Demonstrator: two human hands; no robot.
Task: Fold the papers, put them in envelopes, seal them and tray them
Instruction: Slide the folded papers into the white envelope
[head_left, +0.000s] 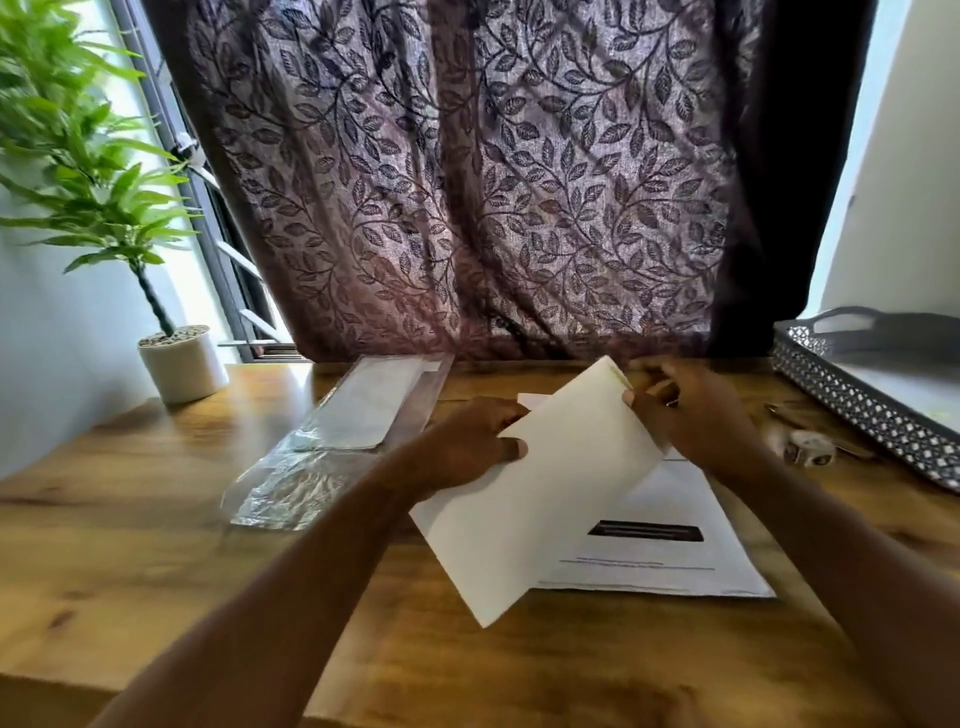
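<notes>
Over the papers (675, 551), a tilted envelope (550, 493) in a two-handed pinch: left hand (467, 441) mid-edge, right hand (696, 415) at top.

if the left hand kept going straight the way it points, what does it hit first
The left hand points straight into the white envelope it holds; beyond that, likely the right hand, though depth is unclear.

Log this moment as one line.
left hand grips envelope | right hand pinches its far end | papers flat beneath | tray at right
</notes>
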